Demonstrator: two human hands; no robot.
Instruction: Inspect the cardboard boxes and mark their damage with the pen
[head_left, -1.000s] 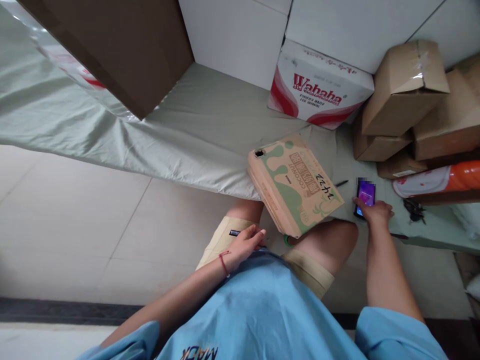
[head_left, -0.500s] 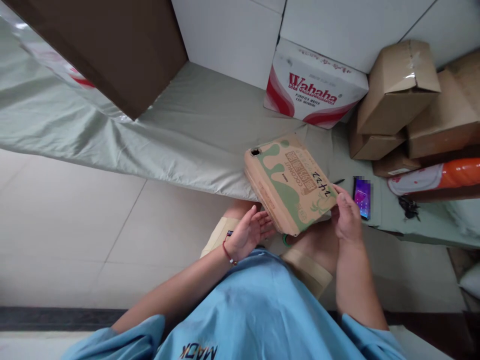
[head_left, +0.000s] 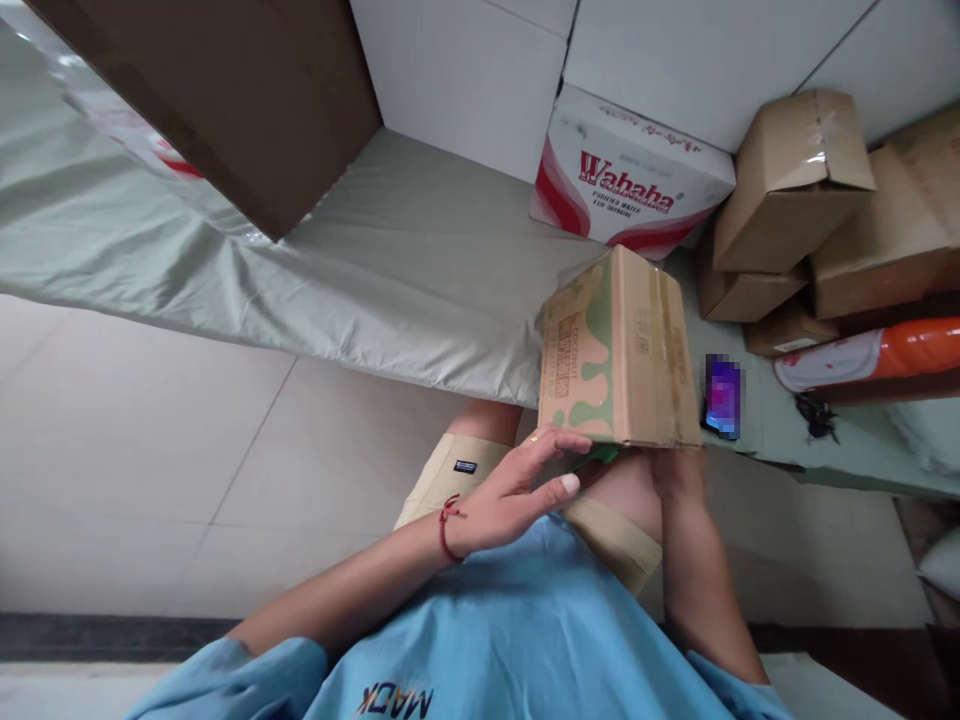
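A cardboard box [head_left: 581, 350] with green print and the word COCONUT is tilted above the edge of the cloth-covered bench, in front of my knees. A taped plain side of it faces up and right. My right hand [head_left: 679, 470] holds the box from below at its near right corner; its fingers are hidden behind the cardboard. My left hand [head_left: 521, 485] lies just below the near edge, fingers stretched out and thumb apart. Its fingertips are close to the box's printed side; whether they touch it I cannot tell.
A white and red Wahaba carton [head_left: 630, 175] stands against the wall. Several brown boxes [head_left: 787, 190] are stacked at the right, near an orange and white roll-shaped package [head_left: 862, 358]. A phone [head_left: 722, 395] and a dark bunch of keys [head_left: 816, 415] lie on the bench.
The box has turned, so a taped side shows where the face marked 2422 was. My right hand has gone beneath it. My left hand has rolled from palm up to back up.
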